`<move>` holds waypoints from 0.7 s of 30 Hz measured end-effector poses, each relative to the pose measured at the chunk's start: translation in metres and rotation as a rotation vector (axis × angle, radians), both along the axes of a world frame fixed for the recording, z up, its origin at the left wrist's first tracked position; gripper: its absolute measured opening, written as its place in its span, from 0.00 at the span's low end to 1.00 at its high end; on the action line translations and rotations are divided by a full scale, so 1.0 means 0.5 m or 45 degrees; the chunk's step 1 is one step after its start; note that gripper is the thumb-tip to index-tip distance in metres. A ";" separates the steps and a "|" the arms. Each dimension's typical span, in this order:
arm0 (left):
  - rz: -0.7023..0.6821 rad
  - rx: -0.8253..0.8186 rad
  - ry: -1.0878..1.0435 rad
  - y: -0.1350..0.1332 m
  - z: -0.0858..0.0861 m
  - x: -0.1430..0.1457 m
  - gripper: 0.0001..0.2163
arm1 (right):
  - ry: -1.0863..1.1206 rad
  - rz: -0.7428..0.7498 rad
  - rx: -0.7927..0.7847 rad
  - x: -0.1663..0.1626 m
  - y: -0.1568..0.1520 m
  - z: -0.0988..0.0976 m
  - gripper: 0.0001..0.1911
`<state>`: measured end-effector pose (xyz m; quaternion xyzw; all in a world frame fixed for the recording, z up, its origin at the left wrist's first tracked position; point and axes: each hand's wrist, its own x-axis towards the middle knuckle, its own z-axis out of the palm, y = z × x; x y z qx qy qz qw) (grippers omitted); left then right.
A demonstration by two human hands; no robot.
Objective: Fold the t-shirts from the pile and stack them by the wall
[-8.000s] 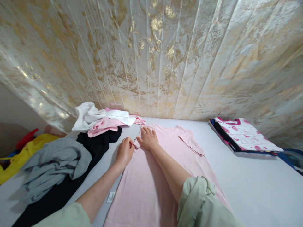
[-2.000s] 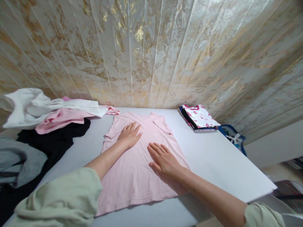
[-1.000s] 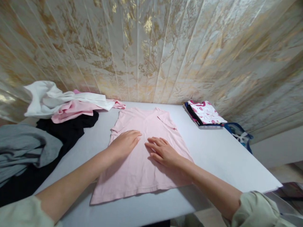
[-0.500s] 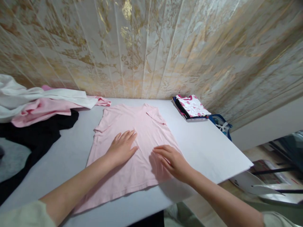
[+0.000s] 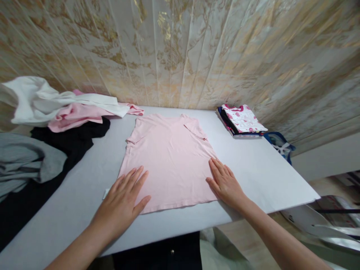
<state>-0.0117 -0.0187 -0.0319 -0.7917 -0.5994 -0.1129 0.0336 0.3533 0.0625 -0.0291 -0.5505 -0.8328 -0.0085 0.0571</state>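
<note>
A pale pink short-sleeved T-shirt [image 5: 171, 161] lies spread out on the white table [image 5: 253, 172], its neck toward the wall and its hem toward me. My left hand [image 5: 123, 197] rests with fingers stretched over the shirt's lower left edge. At the lower right edge lies my right hand [image 5: 223, 182], fingers straight and flat, partly on the cloth. Neither hand grips anything. The right sleeve is folded inward onto the shirt. A small white tag shows beside my left hand.
Loose clothes lie at the left: a white garment [image 5: 98, 101], a pink one [image 5: 75, 116], a black one [image 5: 75, 140] and a grey one [image 5: 50, 161]. A folded clothes stack [image 5: 243, 120] sits at the back right, near a blue bag [image 5: 281, 146]. A patterned wall [image 5: 174, 56] borders the table.
My hands have moved apart from the middle of the shirt to its lower side edges. The hem's lower left corner, stretched toward me before, now lies farther back. The view has shifted left.
</note>
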 end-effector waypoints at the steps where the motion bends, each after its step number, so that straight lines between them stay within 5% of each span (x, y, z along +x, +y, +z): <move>1: 0.029 0.012 -0.008 -0.003 0.002 0.007 0.30 | 0.010 -0.013 -0.005 -0.004 -0.004 0.004 0.32; 4: -0.025 0.020 -0.042 -0.012 0.011 0.064 0.30 | 0.087 0.104 -0.058 -0.060 -0.041 0.026 0.31; 9: -0.347 0.017 -0.056 -0.043 0.009 0.151 0.37 | 0.155 0.572 -0.271 -0.151 -0.143 0.057 0.39; 17: -0.307 0.092 0.026 -0.109 0.004 0.094 0.40 | 0.028 0.379 -0.169 -0.022 -0.207 0.035 0.43; 21: -0.225 0.107 -0.001 -0.130 0.024 0.068 0.35 | 0.076 0.293 -0.084 0.003 -0.214 0.043 0.35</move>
